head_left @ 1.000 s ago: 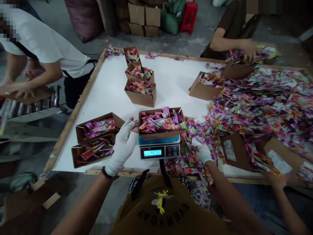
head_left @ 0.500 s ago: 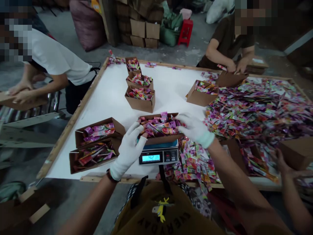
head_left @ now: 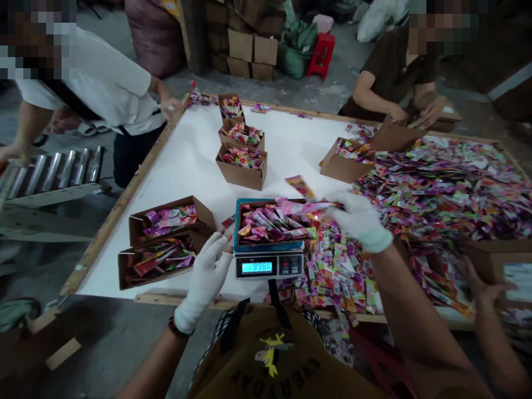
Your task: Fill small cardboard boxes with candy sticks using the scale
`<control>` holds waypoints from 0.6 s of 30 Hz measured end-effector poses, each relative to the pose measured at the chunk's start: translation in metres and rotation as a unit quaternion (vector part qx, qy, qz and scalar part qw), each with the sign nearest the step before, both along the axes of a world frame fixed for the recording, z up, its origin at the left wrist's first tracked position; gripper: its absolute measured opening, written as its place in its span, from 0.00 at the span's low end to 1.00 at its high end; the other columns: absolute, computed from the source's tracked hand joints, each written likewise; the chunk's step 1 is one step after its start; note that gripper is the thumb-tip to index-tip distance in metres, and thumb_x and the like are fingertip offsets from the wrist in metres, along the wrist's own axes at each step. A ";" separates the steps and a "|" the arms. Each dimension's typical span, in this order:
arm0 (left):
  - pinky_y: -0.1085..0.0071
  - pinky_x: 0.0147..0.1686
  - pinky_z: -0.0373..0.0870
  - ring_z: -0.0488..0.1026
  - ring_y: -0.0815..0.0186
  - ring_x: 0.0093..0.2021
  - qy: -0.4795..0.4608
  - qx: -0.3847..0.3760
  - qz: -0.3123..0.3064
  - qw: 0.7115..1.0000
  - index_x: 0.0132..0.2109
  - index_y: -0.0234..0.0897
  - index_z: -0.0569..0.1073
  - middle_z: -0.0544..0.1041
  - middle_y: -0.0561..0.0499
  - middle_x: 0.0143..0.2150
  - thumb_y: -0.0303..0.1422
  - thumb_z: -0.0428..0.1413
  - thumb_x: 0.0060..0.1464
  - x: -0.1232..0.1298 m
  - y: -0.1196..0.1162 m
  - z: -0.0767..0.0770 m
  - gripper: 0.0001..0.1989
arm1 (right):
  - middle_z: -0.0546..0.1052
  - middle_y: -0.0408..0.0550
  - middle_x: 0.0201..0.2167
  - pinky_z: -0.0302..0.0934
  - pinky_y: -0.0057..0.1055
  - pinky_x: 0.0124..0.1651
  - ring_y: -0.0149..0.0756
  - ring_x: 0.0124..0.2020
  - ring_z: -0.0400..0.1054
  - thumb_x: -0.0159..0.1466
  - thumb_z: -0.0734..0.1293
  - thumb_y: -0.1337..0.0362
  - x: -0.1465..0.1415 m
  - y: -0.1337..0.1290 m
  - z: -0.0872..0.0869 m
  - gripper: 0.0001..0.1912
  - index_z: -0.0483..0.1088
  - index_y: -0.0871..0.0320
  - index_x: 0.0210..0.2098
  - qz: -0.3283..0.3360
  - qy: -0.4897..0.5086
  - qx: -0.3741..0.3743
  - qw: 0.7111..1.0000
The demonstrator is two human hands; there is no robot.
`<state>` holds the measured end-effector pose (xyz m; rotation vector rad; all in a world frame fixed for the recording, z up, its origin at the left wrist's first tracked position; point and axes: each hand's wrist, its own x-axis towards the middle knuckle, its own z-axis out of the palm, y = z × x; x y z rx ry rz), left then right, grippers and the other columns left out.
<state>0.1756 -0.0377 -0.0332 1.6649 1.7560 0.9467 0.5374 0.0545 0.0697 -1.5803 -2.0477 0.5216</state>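
Note:
A cardboard box full of purple and pink candy packets sits on a digital scale with a lit display. My right hand, in a white glove, is closed on several candy packets at the right end of that box. One yellow and purple packet sticks up from this bunch. My left hand, gloved with bare fingertips showing, is just left of the scale, fingers stretched out and holding nothing visible. A small red packet lies by its fingertips.
Two filled boxes stand at left, several more at the back. A large heap of packets covers the right side, with a co-worker's hands behind it. A roller conveyor is beyond the table's left edge.
My hands have come off the box sides. The right hand moved right and now holds packets; the left drew back. The display reading rose. The person at left straightened up, and their box left view.

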 end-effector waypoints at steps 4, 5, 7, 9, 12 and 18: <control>0.52 0.68 0.63 0.68 0.54 0.66 -0.010 -0.012 0.006 1.000 0.54 0.35 0.78 0.74 0.38 0.63 0.43 0.53 0.61 0.001 0.000 -0.006 0.22 | 0.83 0.49 0.38 0.73 0.46 0.48 0.48 0.39 0.77 0.59 0.68 0.53 0.069 -0.046 0.007 0.15 0.78 0.51 0.41 -0.117 0.023 -0.012 0.993; 0.52 0.68 0.63 0.68 0.54 0.67 -0.006 -0.012 0.006 1.000 0.54 0.35 0.78 0.74 0.38 0.63 0.43 0.53 0.60 0.001 0.001 -0.005 0.22 | 0.83 0.49 0.38 0.73 0.47 0.48 0.49 0.39 0.78 0.58 0.68 0.53 0.086 -0.056 0.004 0.15 0.78 0.51 0.42 -0.130 0.013 -0.029 0.991; 0.53 0.69 0.62 0.68 0.54 0.66 0.001 -0.010 0.007 1.000 0.54 0.35 0.78 0.74 0.39 0.63 0.41 0.53 0.60 0.000 0.006 -0.001 0.21 | 0.83 0.50 0.38 0.73 0.48 0.47 0.50 0.38 0.78 0.57 0.68 0.52 0.116 -0.072 -0.008 0.17 0.78 0.52 0.42 -0.136 -0.036 -0.082 0.987; 0.54 0.69 0.62 0.69 0.55 0.66 0.005 -0.004 0.007 1.000 0.55 0.35 0.78 0.74 0.39 0.64 0.39 0.52 0.60 0.001 0.012 0.005 0.21 | 0.83 0.53 0.41 0.73 0.49 0.47 0.53 0.41 0.78 0.54 0.68 0.53 0.133 -0.083 -0.022 0.22 0.78 0.53 0.46 -0.127 -0.096 -0.146 0.976; 0.57 0.69 0.62 0.68 0.56 0.67 0.004 0.015 0.003 1.000 0.55 0.35 0.78 0.74 0.41 0.63 0.38 0.53 0.60 0.003 0.020 0.014 0.20 | 0.81 0.56 0.51 0.71 0.51 0.54 0.55 0.49 0.77 0.55 0.68 0.52 0.128 -0.085 -0.033 0.31 0.74 0.56 0.56 -0.108 -0.110 -0.166 0.974; 0.60 0.69 0.63 0.68 0.58 0.67 -0.005 0.055 -0.018 0.998 0.55 0.35 0.78 0.76 0.42 0.62 0.35 0.53 0.61 0.013 0.033 0.032 0.19 | 0.81 0.52 0.48 0.68 0.43 0.58 0.45 0.48 0.77 0.66 0.65 0.57 0.046 -0.048 0.001 0.18 0.76 0.56 0.51 -0.031 -0.058 -0.011 0.998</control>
